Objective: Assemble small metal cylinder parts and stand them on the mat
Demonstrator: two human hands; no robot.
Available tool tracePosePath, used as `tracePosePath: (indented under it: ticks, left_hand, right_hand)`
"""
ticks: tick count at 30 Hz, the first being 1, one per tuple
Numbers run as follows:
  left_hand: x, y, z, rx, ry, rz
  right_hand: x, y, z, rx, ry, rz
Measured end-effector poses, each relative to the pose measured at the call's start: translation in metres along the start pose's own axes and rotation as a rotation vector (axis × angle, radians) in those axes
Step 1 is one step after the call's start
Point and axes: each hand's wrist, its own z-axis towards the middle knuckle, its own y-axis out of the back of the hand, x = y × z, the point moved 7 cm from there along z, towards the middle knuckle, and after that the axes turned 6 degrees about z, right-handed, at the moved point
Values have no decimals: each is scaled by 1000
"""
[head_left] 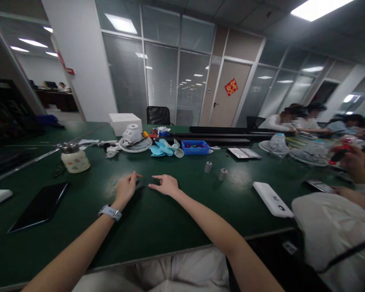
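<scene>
My left hand point(127, 188), with a watch point(110, 212) on its wrist, is just over the green tabletop point(146, 221), a finger stretched to the right and nothing seen in it. Facing it across a small gap is my right hand point(166, 185), its thumb and index finger apart and nothing between them. Two small grey metal cylinders, one point(208, 167) farther back and one point(223, 174) nearer, stand upright to the right of my right hand. Beyond the hands lie light blue fan blades point(162, 148) and a blue bin point(195, 148) with small parts inside.
A cream jar point(75, 161) and a black tablet point(39, 207) are at left. A white fan part point(132, 134) rests on its grille before a white box point(125, 123). A white power bank point(272, 199) lies at right, near another person's hand point(353, 162) holding something red and black.
</scene>
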Motion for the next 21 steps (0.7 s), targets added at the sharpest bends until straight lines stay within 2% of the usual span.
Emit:
tracePosePath:
  ticks: [4,7,9,12,14,16,18,21]
  left_hand:
    - [-1,-3,3,10,-23,27]
    - [-1,-6,5,34,-34,39]
    - [0,-6,5,46,-27,36]
    - [0,-5,4,43,-25,33]
    - [-2,-5,4,52,-27,44]
    - [-4,-7,4,68,-28,54]
    - [-4,-9,5,79,-35,53]
    - [-3,-11,6,76,-51,46]
  right_hand:
    - [2,-9,9,-10,-13,-1]
    - [-1,0,1,-55,31,14]
    - [-11,25,-11,-174,75,8]
    - [-44,92,-38,-457,96,-63]
    - [-81,142,-62,-665,-6,-141]
    - [-125,185,-88,-830,-214,-184]
    - [-166,208,-107,-854,-414,-180]
    - [-204,213,-118,-741,-575,-117]
